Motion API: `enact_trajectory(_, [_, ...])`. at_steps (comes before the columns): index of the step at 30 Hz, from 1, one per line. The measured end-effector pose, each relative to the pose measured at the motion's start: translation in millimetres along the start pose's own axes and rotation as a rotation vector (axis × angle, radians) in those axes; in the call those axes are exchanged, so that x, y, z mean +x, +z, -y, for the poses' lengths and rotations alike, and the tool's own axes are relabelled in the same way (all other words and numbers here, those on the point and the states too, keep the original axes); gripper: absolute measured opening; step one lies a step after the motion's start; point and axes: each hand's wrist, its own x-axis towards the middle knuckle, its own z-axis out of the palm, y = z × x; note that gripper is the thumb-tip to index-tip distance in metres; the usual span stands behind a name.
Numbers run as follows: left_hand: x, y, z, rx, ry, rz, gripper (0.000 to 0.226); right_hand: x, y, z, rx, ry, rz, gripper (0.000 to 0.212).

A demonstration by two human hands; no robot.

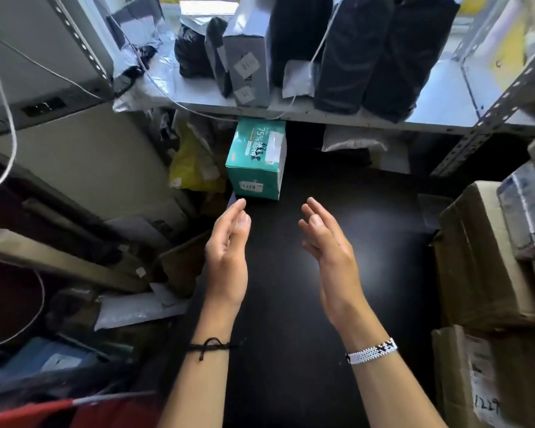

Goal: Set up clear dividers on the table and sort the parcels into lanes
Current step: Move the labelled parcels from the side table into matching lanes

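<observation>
A teal box (257, 159) with white print stands at the far left end of the black table (352, 230), under the shelf. My left hand (227, 254) and my right hand (328, 251) hover over the table just in front of the box, palms facing each other, fingers relaxed and holding nothing. Neither hand touches the box. On the metal shelf (368, 117) above stand grey and black wrapped parcels (380, 54) and a grey labelled box (247, 63). No clear divider is visible.
Brown cardboard boxes (482, 261) are stacked along the table's right side. A yellow bag (192, 162) and flat cartons (74, 261) crowd the left. A white mailer (352, 140) lies under the shelf at the back. White cables (7, 125) hang at left.
</observation>
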Motion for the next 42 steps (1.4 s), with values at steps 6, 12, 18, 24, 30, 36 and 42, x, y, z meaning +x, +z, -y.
enact_trajectory(6, [46.4, 0.7, 34.5, 0.028, -0.102, -0.040, 0.055, 46.4, 10.5, -21.8, 0.029, 0.099, -0.029, 0.070])
enact_trajectory(12, [138.8, 9.6, 71.8, 0.073, -0.142, -0.070, 0.067, 130.2, 39.4, -56.0, 0.009, 0.152, -0.087, 0.054])
enact_trajectory(18, [235.5, 19.2, 112.6, 0.098, -0.220, -0.095, 0.094, 225.8, 60.4, -78.6, -0.034, 0.175, -0.212, 0.060])
enact_trajectory(24, [280.1, 26.0, 146.0, 0.043, -0.241, 0.002, 0.067, 276.7, 73.6, -99.0, -0.176, 0.164, -0.221, 0.038])
enact_trajectory(30, [285.6, 28.3, 155.7, -0.060, -0.211, 0.028, 0.054, 288.6, 62.6, -109.5, -0.181, 0.128, -0.142, 0.036])
enact_trajectory(36, [268.6, 19.5, 164.8, -0.108, -0.200, 0.035, 0.057, 277.1, 61.5, -111.8, -0.203, 0.082, -0.109, 0.035])
enact_trajectory(42, [210.4, -3.9, 176.5, -0.172, -0.131, -0.017, 0.050, 217.8, 49.3, -130.3, -0.192, 0.049, -0.038, 0.055])
